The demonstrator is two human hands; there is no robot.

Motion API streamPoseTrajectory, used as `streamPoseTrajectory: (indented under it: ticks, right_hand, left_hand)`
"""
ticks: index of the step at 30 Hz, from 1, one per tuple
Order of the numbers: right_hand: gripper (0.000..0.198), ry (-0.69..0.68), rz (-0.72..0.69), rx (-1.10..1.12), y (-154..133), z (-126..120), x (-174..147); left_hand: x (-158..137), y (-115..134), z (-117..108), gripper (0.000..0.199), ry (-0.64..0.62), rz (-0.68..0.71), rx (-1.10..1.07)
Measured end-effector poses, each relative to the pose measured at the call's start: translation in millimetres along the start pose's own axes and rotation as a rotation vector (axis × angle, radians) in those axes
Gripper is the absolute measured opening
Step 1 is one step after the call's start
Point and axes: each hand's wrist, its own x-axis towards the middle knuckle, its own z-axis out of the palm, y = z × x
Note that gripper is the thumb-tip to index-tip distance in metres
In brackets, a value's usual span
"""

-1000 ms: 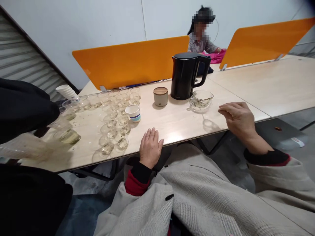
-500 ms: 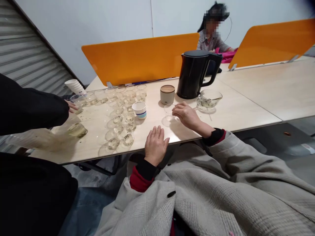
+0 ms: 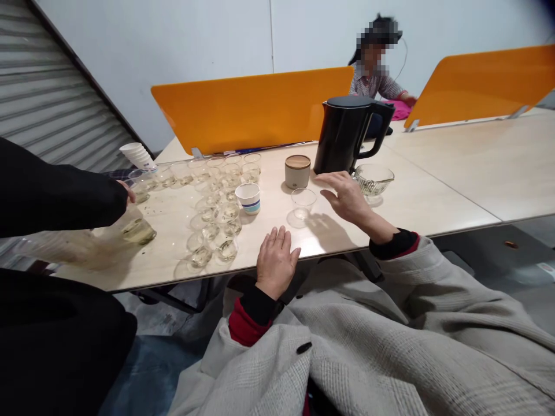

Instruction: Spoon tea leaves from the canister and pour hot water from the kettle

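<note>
Your left hand [image 3: 276, 261] flat on near bench [image 3: 433, 199] edge, fingers spread, holding nothing. Your right hand [image 3: 347, 196] hovers just right of small empty glass cup [image 3: 303, 200], fingers loosely spread, nothing gripped; cup upright, apart from hand. Risk: careless sweep leftward could tip cup. Farther left, cluster of glass cups [image 3: 212, 222] and paper cup [image 3: 248, 197] crowd together. Beyond: lidded jar [image 3: 297, 171], glass bowl [image 3: 373, 180], black kettle [image 3: 347, 134] close behind hand; sleeve could catch bowl. Co-worker's hand [image 3: 126, 190] among far-left cups.

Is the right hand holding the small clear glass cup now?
No, the right hand hovers open beside the small clear glass cup, apart from it.
</note>
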Motion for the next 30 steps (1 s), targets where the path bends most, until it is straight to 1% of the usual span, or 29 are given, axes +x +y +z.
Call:
streamPoseTrajectory:
  ticks: [2, 5, 9, 12, 15, 17, 24, 27, 30]
  right_hand:
    - [0.039, 0.010, 0.090, -0.016, 9, 0, 16]
    - [0.046, -0.045, 0.224, -0.002, 24, 12, 45]
    - [0.057, -0.117, 0.323, 0.000, 38, 36, 78]
    - [0.061, -0.135, 0.377, 0.001, 45, 51, 91]
    - [0.065, -0.136, 0.395, 0.004, 49, 62, 97]
    - [0.072, -0.148, 0.388, 0.006, 49, 67, 101]
    - [0.096, -0.267, 0.357, -0.062, 48, 83, 115]
    - [0.096, -0.279, 0.361, -0.059, 51, 91, 119]
    - [0.088, -0.226, 0.359, -0.050, 53, 98, 119]
  left_hand:
    - [7, 0, -2, 0.047, 0.011, -0.026, -0.027]
    - [27, 4, -5, 0.053, 0.013, -0.066, -0.083]
    - [55, 16, -8, 0.054, -0.094, -0.059, -0.121]
    - [63, 25, -8, 0.052, -0.138, -0.037, -0.117]
    - [61, 27, -6, 0.048, -0.131, -0.024, -0.099]
    - [57, 25, -3, 0.046, -0.128, -0.011, -0.093]
    - [48, 17, 4, 0.043, -0.098, -0.018, -0.136]
    - [47, 17, 4, 0.043, -0.073, -0.015, -0.157]
    - [47, 17, 6, 0.042, -0.054, -0.017, -0.183]
